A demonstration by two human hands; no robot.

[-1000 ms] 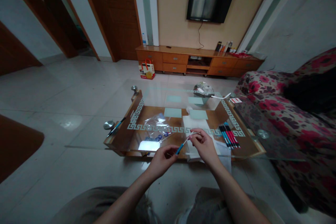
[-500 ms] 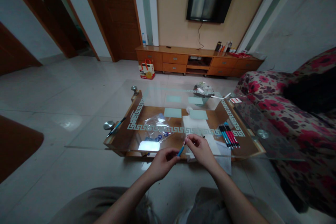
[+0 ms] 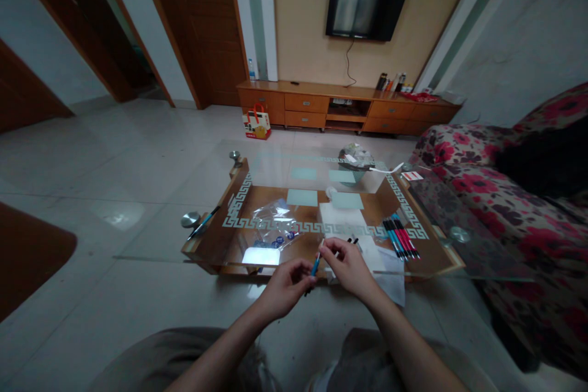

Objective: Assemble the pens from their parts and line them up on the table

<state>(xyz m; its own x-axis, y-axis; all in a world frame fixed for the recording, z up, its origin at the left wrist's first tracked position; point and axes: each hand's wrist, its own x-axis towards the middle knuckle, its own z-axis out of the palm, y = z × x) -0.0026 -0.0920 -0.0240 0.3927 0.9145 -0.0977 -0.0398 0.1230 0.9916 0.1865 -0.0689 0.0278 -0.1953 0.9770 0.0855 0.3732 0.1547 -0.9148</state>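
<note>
- Glass table (image 3: 257,165): the hands hover over its near edge, with a row of pens (image 3: 400,236) well off to the right.
- Left hand (image 3: 283,286): pinches the blue pen barrel (image 3: 315,266) low down; the barrel tilts up and away.
- Right hand (image 3: 351,267): just beside, fingers closed on a thin refill (image 3: 342,250) lying rightward from the barrel's top.

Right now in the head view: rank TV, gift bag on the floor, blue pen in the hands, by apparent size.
1. TV, clearly largest as it looks.
2. Gift bag, well smaller.
3. Blue pen, thin, held between left hand and right hand.
The pen is far nearer the camera, so true sizes are unsure.
</note>
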